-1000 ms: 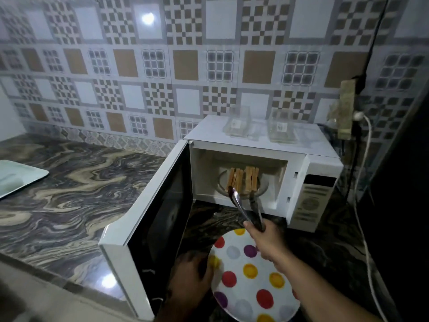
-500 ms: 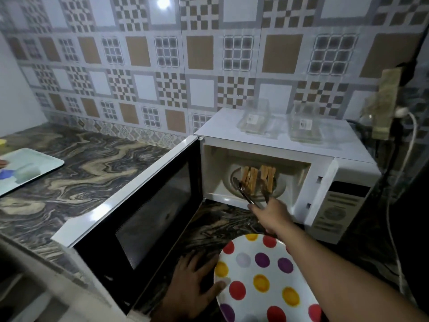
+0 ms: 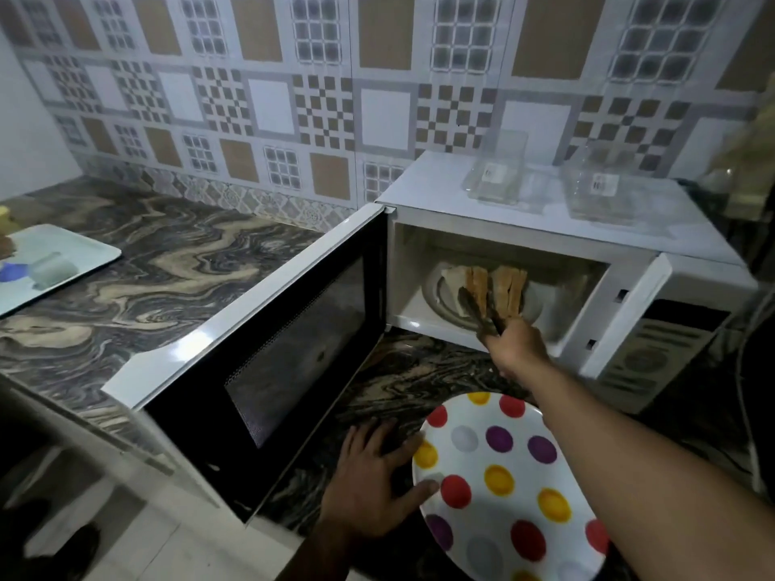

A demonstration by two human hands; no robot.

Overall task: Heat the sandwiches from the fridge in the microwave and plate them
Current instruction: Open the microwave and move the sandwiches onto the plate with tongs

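Microwave (image 3: pixel 545 228) on the marbled counter (image 3: pixel 138 278), door (image 3: pixel 268 337) swung wide to the microwave's left. Inside the microwave, on the glass turntable (image 3: pixel 444 304): two toasted sandwiches (image 3: pixel 495 291), standing on edge, side by side. Right hand (image 3: pixel 518 350) at the mouth of the microwave, fingers curled round the handles of metal tongs (image 3: pixel 478 312). Tong tips reached in beside the left sandwich; whether actually clamped on the bread, impossible to tell through the blur. In front of the microwave, near the counter edge: polka-dot plate (image 3: pixel 503 488), bare of food. Left hand (image 3: pixel 373 484) just below the open microwave door, fingers spread and straight, thumb touching the plate's left rim, gripping nothing. On top of the microwave: two clear plastic containers (image 3: pixel 545 182), apart from each other. Far left of the microwave, on the counter: a pale tray (image 3: pixel 63 262).
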